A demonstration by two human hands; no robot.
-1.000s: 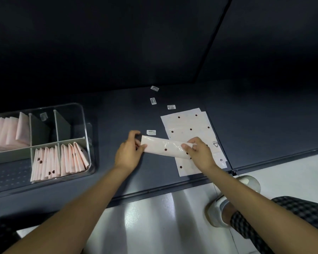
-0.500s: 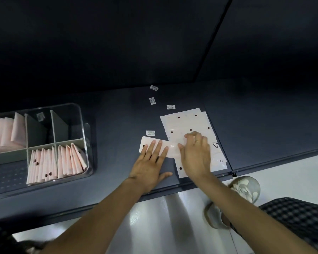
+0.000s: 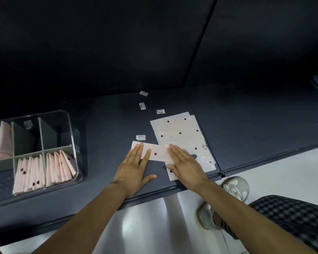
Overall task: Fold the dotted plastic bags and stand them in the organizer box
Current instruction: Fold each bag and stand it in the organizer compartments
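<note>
A pale pink dotted bag folded into a long strip (image 3: 157, 152) lies flat on the dark table, partly over a stack of unfolded dotted bags (image 3: 180, 133). My left hand (image 3: 134, 167) presses its left end with straight fingers. My right hand (image 3: 184, 162), a ring on one finger, presses its right end flat. The clear organizer box (image 3: 73, 136) stands at the left with grey dividers. Several folded bags (image 3: 44, 171) stand upright in its near compartments, and more pink folded bags (image 3: 0, 138) stand in a far-left one.
Small white barcode labels (image 3: 141, 137) lie scattered on the table behind the bags. The table's front edge (image 3: 154, 194) runs just under my wrists. Below it are a shiny floor, a white shoe (image 3: 235, 186) and a checked trouser leg at the lower right.
The strip was held up by both hands pinching its ends; it was then laid on the table. Both hands now lie flat on it, fingers spread further along it.
</note>
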